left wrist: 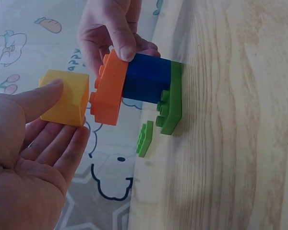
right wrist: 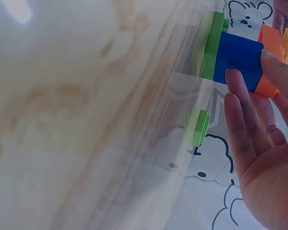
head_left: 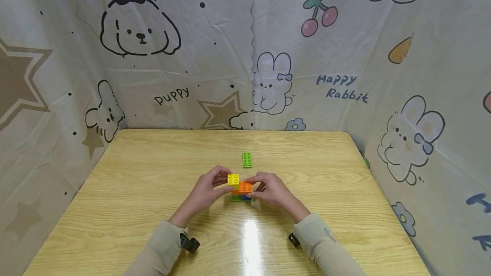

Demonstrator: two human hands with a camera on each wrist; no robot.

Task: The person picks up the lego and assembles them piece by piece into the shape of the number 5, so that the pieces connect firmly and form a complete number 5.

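Note:
My left hand (head_left: 210, 188) pinches a yellow building block (left wrist: 62, 98) between thumb and fingers. The block is held just above the studs of an orange brick (left wrist: 110, 88), with a thin gap showing in the left wrist view. Beneath the orange brick sits a blue block (left wrist: 146, 79), and both stand on a flat green brick (left wrist: 172, 105) lying on the table. From the other side, my right hand (head_left: 273, 190) grips the stack, its thumb (right wrist: 269, 57) where orange meets blue. Some green studs stay uncovered beside the blue block.
Behind the stack, a separate light green brick (head_left: 247, 160) lies studs up on the wooden table (head_left: 153, 156). A patterned cloth (head_left: 215, 24) hangs around the table's back and sides. Dark wrist cameras sit at both sleeves.

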